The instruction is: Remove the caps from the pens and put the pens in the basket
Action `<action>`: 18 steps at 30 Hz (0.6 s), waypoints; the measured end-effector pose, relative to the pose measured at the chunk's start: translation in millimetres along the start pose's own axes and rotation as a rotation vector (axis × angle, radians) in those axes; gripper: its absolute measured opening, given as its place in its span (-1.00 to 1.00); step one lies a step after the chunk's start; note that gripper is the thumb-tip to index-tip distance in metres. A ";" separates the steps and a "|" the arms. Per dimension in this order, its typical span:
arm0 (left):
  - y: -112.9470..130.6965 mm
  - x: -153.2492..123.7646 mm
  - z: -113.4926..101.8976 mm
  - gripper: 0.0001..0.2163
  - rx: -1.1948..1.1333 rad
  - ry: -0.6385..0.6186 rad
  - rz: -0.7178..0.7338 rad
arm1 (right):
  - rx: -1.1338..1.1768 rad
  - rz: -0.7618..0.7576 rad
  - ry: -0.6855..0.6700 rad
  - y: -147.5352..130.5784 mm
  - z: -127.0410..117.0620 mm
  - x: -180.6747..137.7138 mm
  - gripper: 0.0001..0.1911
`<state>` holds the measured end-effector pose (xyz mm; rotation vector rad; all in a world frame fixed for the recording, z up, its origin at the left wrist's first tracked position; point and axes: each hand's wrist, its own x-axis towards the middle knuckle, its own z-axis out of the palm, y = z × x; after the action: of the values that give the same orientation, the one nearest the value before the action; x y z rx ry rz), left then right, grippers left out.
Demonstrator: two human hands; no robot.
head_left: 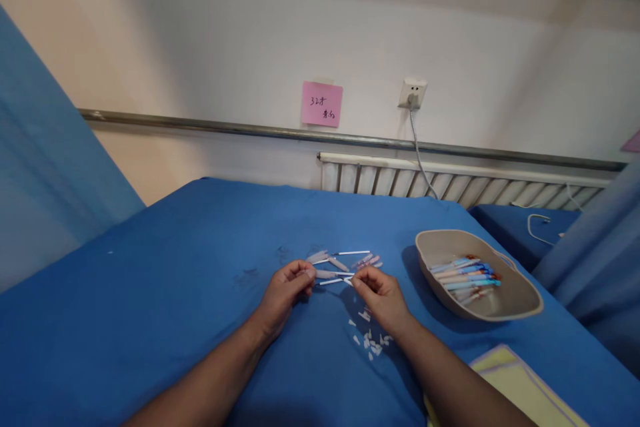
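Note:
Over the blue-covered table, my left hand (287, 288) pinches a pale pinkish pen barrel (326, 274) between thumb and fingers, its free end pointing right. My right hand (384, 297) is closed in a pinch at the end of a thin white pen refill (344, 273), close to the barrel's tip. Whether the refill sits inside the barrel is not clear. Around my fingers lie more white refills (353, 253), loose pale barrels (340, 264) and pinkish pen parts (369, 260). Nearer me, below my right hand, several small white cone-shaped pieces (373, 341) are scattered.
A beige plastic basket (520, 303) stands at the right, with several blue, peach and white pens (465, 275) inside. A yellow folded cloth or sheet (520, 383) lies at front right, partly under my right forearm. Blue curtains (45, 167) hang on both sides; a radiator (380, 180) lines the wall.

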<state>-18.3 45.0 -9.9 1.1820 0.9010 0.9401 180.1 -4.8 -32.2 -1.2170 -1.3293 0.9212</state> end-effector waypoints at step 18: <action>3.3 -6.7 10.7 -0.76 0.176 -0.136 -0.039 | -0.119 -0.037 -0.057 -3.3 1.3 -2.8 -0.77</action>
<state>-11.0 35.6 -4.4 1.3563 0.9070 0.7510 178.0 -8.1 -29.7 -1.2605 -1.4649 0.8664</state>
